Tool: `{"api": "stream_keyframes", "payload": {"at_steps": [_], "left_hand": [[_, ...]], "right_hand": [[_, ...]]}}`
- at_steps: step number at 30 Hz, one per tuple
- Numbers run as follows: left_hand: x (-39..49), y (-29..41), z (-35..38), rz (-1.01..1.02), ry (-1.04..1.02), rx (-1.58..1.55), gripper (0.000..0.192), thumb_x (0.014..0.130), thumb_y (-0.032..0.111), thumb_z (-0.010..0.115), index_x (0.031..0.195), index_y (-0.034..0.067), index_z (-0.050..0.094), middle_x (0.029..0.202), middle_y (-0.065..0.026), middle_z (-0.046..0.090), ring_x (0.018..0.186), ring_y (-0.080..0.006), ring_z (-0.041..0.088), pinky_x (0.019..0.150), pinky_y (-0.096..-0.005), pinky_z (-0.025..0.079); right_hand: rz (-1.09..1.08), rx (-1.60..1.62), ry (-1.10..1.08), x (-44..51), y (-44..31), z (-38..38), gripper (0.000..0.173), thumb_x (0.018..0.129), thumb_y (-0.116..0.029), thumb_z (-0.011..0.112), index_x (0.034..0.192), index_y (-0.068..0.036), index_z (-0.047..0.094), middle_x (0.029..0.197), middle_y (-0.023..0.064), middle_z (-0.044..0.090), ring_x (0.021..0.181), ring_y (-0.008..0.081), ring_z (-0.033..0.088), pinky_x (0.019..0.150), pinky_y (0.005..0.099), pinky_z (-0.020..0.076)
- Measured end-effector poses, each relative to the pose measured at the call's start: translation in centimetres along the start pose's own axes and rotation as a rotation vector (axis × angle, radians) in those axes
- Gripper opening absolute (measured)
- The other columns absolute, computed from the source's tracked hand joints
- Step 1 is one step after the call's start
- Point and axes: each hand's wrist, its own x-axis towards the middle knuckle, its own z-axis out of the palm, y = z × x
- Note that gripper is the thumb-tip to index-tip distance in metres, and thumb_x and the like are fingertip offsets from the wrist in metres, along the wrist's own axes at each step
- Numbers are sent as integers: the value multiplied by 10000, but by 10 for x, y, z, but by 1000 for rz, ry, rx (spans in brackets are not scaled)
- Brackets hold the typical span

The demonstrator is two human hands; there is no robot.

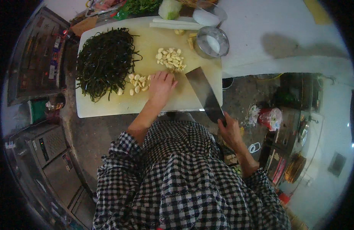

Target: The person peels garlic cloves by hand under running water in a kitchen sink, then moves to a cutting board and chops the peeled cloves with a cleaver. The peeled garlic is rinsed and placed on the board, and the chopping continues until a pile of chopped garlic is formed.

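My right hand grips the handle of a broad cleaver, whose blade reaches over the right part of a white cutting board. My left hand lies palm down on the board with its fingers bent; whether anything is under them is hidden. Several peeled garlic cloves lie just left of that hand. Beyond the fingertips sits a second heap of pale garlic cloves, some looking flattened or cut. A large pile of dark green seaweed strips covers the board's left side.
A metal bowl with something white inside stands at the board's right back corner. Yellowish pieces, likely ginger, lie beside it. White stalks lie along the back edge, near a clear container and a pale vegetable.
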Motion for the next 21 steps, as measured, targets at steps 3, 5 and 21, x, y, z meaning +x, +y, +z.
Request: {"api": "stream_keyframes", "payload": {"at_steps": [3, 5, 21], "left_hand": [[5, 8, 17, 11, -17, 47, 161, 770, 135, 669, 913, 71, 633, 925, -77, 576, 914, -262, 565, 810, -399, 445], [-1, 6, 17, 28, -97, 4, 135, 779, 133, 655, 895, 64, 640, 908, -76, 580, 920, -262, 567, 812, -399, 449], [-9, 10, 10, -73, -95, -180, 129, 756, 97, 694, 861, 69, 624, 843, -116, 578, 833, -318, 571, 754, -419, 472]], "right_hand": [[-47, -18, 17, 1, 2, -1, 277, 877, -114, 620, 1127, 2, 588, 772, 225, 634, 679, 394, 635, 591, 418, 476], [-23, -32, -1, 0, 3, -1, 274, 874, -107, 621, 1127, -8, 589, 776, 224, 635, 683, 392, 639, 592, 419, 477], [-98, -75, -42, -3, -3, -4, 334, 868, -60, 604, 1200, -35, 588, 787, 217, 633, 712, 378, 644, 623, 410, 496]]}}
